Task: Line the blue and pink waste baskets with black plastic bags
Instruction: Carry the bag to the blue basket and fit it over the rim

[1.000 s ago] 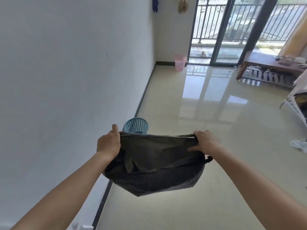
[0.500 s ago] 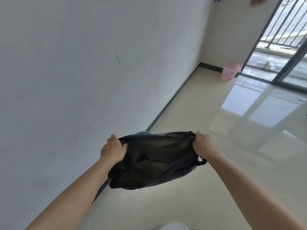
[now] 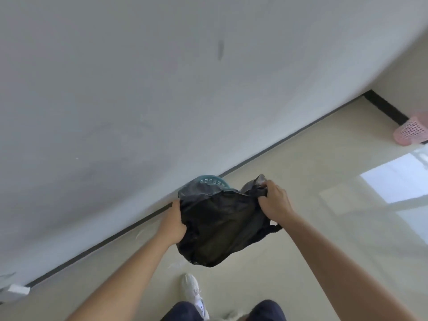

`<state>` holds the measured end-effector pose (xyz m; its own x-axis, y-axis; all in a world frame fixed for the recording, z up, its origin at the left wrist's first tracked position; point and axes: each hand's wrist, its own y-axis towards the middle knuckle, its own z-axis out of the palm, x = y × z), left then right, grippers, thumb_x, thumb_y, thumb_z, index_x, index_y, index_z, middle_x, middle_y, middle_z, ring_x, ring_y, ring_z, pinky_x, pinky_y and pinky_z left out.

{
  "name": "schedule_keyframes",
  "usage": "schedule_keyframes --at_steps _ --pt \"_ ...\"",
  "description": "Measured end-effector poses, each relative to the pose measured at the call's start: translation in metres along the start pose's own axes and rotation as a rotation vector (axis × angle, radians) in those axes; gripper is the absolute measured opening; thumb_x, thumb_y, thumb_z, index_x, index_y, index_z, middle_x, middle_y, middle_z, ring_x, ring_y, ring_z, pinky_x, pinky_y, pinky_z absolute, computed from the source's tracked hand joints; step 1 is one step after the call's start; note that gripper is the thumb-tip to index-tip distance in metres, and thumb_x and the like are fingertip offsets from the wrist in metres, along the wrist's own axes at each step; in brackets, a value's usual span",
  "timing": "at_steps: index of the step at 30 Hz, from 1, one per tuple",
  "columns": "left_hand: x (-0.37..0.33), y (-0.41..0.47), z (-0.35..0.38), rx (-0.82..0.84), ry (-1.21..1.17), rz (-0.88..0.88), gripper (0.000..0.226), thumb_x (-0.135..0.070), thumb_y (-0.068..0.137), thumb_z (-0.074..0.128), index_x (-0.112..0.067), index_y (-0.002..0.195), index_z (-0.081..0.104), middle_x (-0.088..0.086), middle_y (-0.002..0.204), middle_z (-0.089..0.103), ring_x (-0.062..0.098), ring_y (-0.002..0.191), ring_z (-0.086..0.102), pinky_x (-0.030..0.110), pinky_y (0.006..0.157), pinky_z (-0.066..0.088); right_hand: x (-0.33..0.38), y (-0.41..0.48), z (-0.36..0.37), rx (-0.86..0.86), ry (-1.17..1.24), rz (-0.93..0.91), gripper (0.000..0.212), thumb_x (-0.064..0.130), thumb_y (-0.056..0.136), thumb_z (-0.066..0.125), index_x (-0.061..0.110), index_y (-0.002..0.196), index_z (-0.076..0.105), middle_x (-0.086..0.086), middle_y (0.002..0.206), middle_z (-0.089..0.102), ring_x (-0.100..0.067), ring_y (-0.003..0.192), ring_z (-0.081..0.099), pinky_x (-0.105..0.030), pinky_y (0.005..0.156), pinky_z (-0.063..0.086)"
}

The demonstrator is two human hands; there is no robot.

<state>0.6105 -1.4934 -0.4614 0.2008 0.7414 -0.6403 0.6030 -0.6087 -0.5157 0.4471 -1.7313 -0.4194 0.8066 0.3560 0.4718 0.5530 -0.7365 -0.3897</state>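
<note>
I hold a black plastic bag (image 3: pixel 220 228) stretched between both hands, just above the floor by the wall. My left hand (image 3: pixel 172 222) grips its left edge and my right hand (image 3: pixel 275 201) grips its right edge. Behind the bag, only the rim of the blue waste basket (image 3: pixel 209 181) shows against the skirting; the bag's far edge overlaps it and the rest of the basket is hidden. The pink waste basket (image 3: pixel 411 132) stands far off at the right edge, near the room's corner.
A white wall (image 3: pixel 139 100) with a dark skirting strip runs diagonally on the left. The glossy beige tiled floor (image 3: pixel 324 181) stretches to the right. My white shoe (image 3: pixel 193 293) and dark trouser knees show at the bottom. A small white object (image 3: pixel 18 290) sits at the wall base, lower left.
I have come close to the blue basket and my view has tilted down. Both hands have lowered the bag, and its far edge now overlaps the basket's rim.
</note>
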Motion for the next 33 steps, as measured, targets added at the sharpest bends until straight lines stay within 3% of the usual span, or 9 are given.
schedule_keyframes --at_steps 3,5,12,18,22,25,28,31,33 --pt "0.006 0.026 0.031 -0.04 -0.12 -0.106 0.06 -0.002 0.089 0.051 -0.024 0.141 0.032 0.008 0.131 0.055 0.032 0.119 0.054 0.046 0.1 0.047 -0.012 0.042 0.024 0.081 -0.006 -0.071 0.044 0.017 0.078 0.051 0.021 0.121 0.052 -0.004 0.113 0.06 -0.028 0.1 0.056 -0.04 0.082 0.049" --pt "0.013 0.048 0.057 -0.084 -0.197 -0.19 0.067 0.003 0.087 0.047 -0.027 0.144 0.028 0.008 0.133 0.054 0.033 0.121 0.053 0.047 0.102 0.046 -0.025 0.071 0.048 0.141 0.025 -0.135 0.046 0.018 0.076 0.052 0.022 0.122 0.052 -0.002 0.115 0.06 -0.022 0.096 0.054 -0.036 0.077 0.047" --pt "0.082 0.14 0.183 -0.292 -0.398 -0.399 0.069 0.009 0.084 0.04 -0.03 0.141 0.029 0.004 0.125 0.054 0.023 0.111 0.054 0.037 0.091 0.048 -0.109 0.177 0.178 0.319 0.076 -0.298 0.052 0.014 0.075 0.045 0.034 0.123 0.047 0.004 0.12 0.059 -0.019 0.094 0.057 -0.044 0.075 0.056" --pt "0.142 0.223 0.259 -0.415 -0.345 -0.304 0.074 0.014 0.078 0.037 -0.026 0.14 0.036 0.002 0.131 0.054 0.022 0.117 0.052 0.034 0.096 0.043 -0.179 0.251 0.271 0.326 0.008 -0.451 0.062 0.008 0.073 0.04 0.039 0.126 0.042 0.007 0.132 0.055 -0.024 0.098 0.058 -0.046 0.07 0.057" --pt "0.181 0.279 0.288 -0.461 0.012 -0.084 0.065 0.016 0.078 0.041 -0.013 0.136 0.048 0.013 0.138 0.049 0.031 0.127 0.045 0.04 0.107 0.038 -0.212 0.303 0.318 0.192 -0.224 -0.515 0.052 0.018 0.08 0.048 0.036 0.129 0.047 0.003 0.132 0.05 -0.027 0.11 0.054 -0.041 0.082 0.049" --pt "0.21 0.321 0.303 -0.388 0.303 0.022 0.054 0.01 0.083 0.046 -0.012 0.13 0.057 0.015 0.136 0.047 0.035 0.129 0.038 0.047 0.109 0.035 -0.223 0.342 0.349 0.149 -0.405 -0.554 0.048 0.025 0.085 0.05 0.034 0.133 0.051 -0.002 0.137 0.042 -0.027 0.122 0.046 -0.042 0.088 0.043" --pt "0.231 0.359 0.318 -0.191 0.529 0.059 0.045 0.001 0.085 0.044 -0.016 0.121 0.063 0.012 0.118 0.06 0.034 0.111 0.05 0.047 0.098 0.042 -0.222 0.366 0.386 0.22 -0.617 -0.697 0.045 0.025 0.086 0.048 0.03 0.131 0.054 -0.004 0.139 0.042 -0.028 0.125 0.044 -0.042 0.088 0.043" --pt "0.243 0.393 0.336 0.109 0.576 -0.061 0.035 -0.009 0.088 0.041 -0.015 0.115 0.063 0.011 0.115 0.064 0.032 0.102 0.058 0.043 0.092 0.049 -0.215 0.372 0.427 0.331 -0.994 -0.723 0.036 0.024 0.087 0.044 0.023 0.119 0.059 -0.003 0.112 0.057 -0.029 0.105 0.057 -0.038 0.074 0.04" --pt "0.247 0.412 0.346 0.218 0.66 -0.106 0.036 -0.012 0.089 0.041 -0.013 0.117 0.063 0.01 0.116 0.064 0.031 0.101 0.059 0.04 0.087 0.05 -0.213 0.374 0.449 0.371 -1.193 -0.69 0.03 0.024 0.088 0.041 0.017 0.108 0.062 0.002 0.089 0.056 -0.027 0.089 0.057 -0.036 0.069 0.038"
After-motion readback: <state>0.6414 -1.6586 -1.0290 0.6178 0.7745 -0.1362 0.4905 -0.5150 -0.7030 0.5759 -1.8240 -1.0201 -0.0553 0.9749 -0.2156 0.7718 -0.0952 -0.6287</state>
